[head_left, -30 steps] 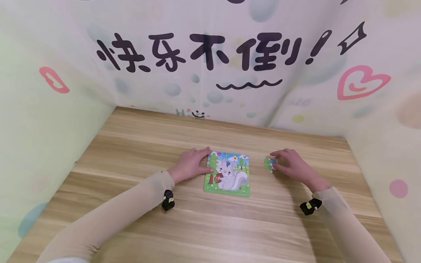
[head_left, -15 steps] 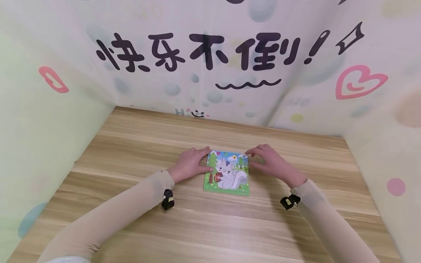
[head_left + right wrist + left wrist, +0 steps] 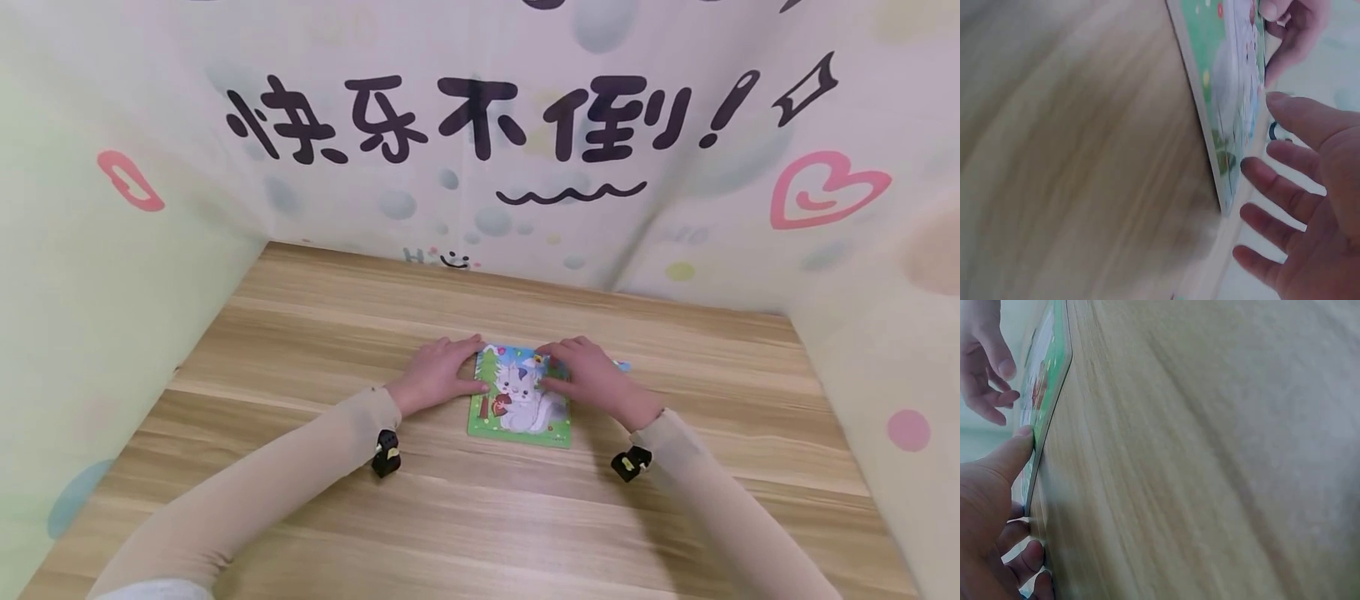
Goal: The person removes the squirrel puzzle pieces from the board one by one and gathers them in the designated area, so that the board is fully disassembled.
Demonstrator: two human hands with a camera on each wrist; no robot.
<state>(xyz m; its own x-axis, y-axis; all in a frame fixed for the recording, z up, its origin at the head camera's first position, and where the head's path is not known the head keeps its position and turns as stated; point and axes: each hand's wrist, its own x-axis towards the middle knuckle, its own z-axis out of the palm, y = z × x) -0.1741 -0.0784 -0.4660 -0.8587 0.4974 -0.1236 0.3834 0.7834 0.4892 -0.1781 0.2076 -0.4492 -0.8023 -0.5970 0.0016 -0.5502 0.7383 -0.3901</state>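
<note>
A picture board [image 3: 521, 417] showing a grey squirrel lies flat on the table. At its left side my left hand [image 3: 437, 379] grips the edge, with the index finger by the upper left corner and the thumb on the rim; the left wrist view shows this thumb [image 3: 1013, 453] on the board's green edge [image 3: 1057, 369]. My right hand [image 3: 598, 379] hovers over the board's upper right part and hides some of it. In the right wrist view its spread fingers [image 3: 1279, 187] hold nothing, beside the board's corner [image 3: 1225, 169]. A small blue piece [image 3: 624, 366] shows behind the right hand, mostly hidden.
The wooden table [image 3: 420, 517] meets a printed cloth wall [image 3: 420, 200] at the back, with further walls at left [image 3: 75, 292] and right [image 3: 862, 333]. Black wrist cameras sit at the left cuff [image 3: 386, 454] and right cuff [image 3: 630, 463].
My right hand has left the small piece at the right and moved left over the board's upper right part. The left hand and the board have stayed in place.
</note>
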